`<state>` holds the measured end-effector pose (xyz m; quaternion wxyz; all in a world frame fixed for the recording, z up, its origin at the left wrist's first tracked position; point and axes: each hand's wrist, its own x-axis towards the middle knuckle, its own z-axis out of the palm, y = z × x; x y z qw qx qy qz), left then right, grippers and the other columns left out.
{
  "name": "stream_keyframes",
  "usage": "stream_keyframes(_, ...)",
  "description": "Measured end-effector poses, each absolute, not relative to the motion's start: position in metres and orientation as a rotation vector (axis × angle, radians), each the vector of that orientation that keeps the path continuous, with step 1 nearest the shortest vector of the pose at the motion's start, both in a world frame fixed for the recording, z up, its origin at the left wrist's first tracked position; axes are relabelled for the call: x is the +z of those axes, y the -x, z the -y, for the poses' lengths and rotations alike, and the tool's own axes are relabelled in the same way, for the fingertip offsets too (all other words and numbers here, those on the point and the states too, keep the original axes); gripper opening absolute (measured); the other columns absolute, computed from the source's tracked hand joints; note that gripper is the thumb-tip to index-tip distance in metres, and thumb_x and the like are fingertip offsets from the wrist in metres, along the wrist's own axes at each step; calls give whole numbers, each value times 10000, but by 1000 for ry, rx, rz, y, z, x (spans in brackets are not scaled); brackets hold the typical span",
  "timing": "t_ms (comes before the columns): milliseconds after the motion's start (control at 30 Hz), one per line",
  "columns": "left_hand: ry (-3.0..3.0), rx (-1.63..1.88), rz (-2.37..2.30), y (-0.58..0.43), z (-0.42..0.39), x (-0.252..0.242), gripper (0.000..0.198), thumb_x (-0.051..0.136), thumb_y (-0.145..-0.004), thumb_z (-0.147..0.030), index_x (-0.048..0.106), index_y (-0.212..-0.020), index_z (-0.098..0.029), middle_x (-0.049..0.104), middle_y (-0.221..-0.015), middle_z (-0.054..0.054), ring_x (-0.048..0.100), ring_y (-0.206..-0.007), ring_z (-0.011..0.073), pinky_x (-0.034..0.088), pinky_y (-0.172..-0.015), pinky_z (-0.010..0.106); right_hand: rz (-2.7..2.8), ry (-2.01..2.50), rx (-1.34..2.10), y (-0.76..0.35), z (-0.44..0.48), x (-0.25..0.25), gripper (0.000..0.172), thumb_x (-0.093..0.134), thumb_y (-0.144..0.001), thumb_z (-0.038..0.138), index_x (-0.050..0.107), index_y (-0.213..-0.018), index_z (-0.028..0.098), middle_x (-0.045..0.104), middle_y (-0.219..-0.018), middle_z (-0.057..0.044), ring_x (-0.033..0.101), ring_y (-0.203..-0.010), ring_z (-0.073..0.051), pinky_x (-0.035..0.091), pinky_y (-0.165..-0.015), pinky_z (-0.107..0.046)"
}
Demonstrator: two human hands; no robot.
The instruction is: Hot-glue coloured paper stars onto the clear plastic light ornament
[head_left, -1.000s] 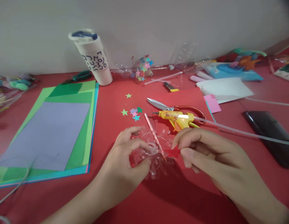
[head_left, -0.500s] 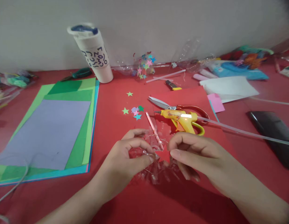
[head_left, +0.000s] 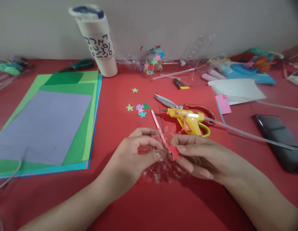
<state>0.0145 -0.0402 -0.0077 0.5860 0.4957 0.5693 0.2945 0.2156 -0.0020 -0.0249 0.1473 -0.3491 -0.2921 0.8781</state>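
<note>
A red paper star (head_left: 173, 152) is pinched between the thumb and fingers of my right hand (head_left: 196, 155), tilted to one side. Just left of it, the thumb and index fingertip of my left hand (head_left: 141, 149) press together; whatever they grip is too small to make out. Under both hands spreads a clear plastic tangle (head_left: 157, 175) with thin strands. A pinkish clear stick (head_left: 158, 125) rises from it behind the star. Beyond the hands lie a yellow glue gun (head_left: 186, 117), scissors (head_left: 167, 101) and several small paper stars (head_left: 142, 114).
Coloured paper sheets (head_left: 50, 125) are stacked at left. A white tumbler (head_left: 98, 41) stands by the wall, with pliers (head_left: 83, 65) beside it. A star-covered ornament (head_left: 153, 61), a cutter (head_left: 180, 84), a white sheet (head_left: 235, 91) and a black phone (head_left: 279, 141) lie farther back and right.
The red star has shifted slightly right and tilted, staying in my right hand. My left fingertips have come off its left point and pinch together beside it.
</note>
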Motion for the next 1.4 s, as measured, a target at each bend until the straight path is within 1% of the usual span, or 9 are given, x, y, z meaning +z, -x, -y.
stream_keyframes(167,-1119,724,-1297,-17,39,-9,56,660,-747,-226,713,-738,-242,559,-1164,-10,527,-1130,145,405,-926,238,836,946,2431,-217,0,-20,130,680,-790,277,609,-740,180,607,-614,28,294,-319,20,170,-321,-133)
stream_keyframes(333,-1079,744,-1332,-18,39,-7,88,649,-735,-171,707,-699,-227,564,-1108,-14,568,-1041,130,437,-856,219,1011,1031,2046,-216,3,-3,200,764,-711,324,618,-710,187,612,-688,20,346,-332,20,185,-360,-170)
stream_keyframes(533,-1091,761,-1335,-20,41,-7,81,658,-739,-173,713,-700,-219,579,-1094,-7,574,-1048,137,433,-871,231,958,1114,2305,-214,5,-12,111,663,-801,280,593,-761,203,539,-517,57,302,-333,-9,157,-319,-137)
stream_keyframes(633,-1121,764,-1333,-20,42,-10,61,675,-744,-211,722,-711,-233,584,-1093,-12,574,-1047,140,419,-903,253,963,1110,2238,-214,4,-13,122,663,-790,288,581,-743,211,452,-431,76,296,-346,-31,192,-318,-126)
stream_keyframes(700,-1140,764,-1340,-20,44,-11,63,684,-745,-241,721,-694,-242,586,-1111,-18,564,-1075,149,410,-918,266,1019,1134,2157,-214,5,-12,114,644,-803,300,578,-754,220,457,-418,75,300,-333,-35,210,-313,-127)
stream_keyframes(900,-1125,780,-1385,-20,45,-10,67,698,-730,-250,709,-665,-237,593,-1154,-22,564,-1105,159,422,-911,268,1146,1264,1975,-212,13,-8,111,615,-811,306,547,-771,227,541,-432,50,422,-339,-66,241,-292,-124)
stream_keyframes(1000,-1101,794,-1370,-22,44,-9,57,697,-729,-250,713,-679,-227,596,-1159,-12,571,-1105,165,443,-885,257,1183,1290,1940,-212,15,-7,121,628,-801,293,546,-755,216,602,-519,32,488,-369,-69,302,-313,-131)
stream_keyframes(1133,-1084,809,-1315,-23,45,-10,58,677,-740,-226,713,-697,-215,588,-1181,-2,572,-1112,163,453,-885,249,1134,1266,2071,-213,15,-7,130,671,-773,265,570,-731,195,644,-624,8,560,-446,-73,367,-357,-133)
stream_keyframes(1400,-1056,834,-1252,-23,49,-13,87,640,-763,-203,726,-759,-217,591,-1181,11,584,-1090,166,447,-915,290,839,1068,2432,-217,10,-20,94,666,-781,222,601,-738,171,660,-682,-8,495,-411,-44,330,-315,-116)
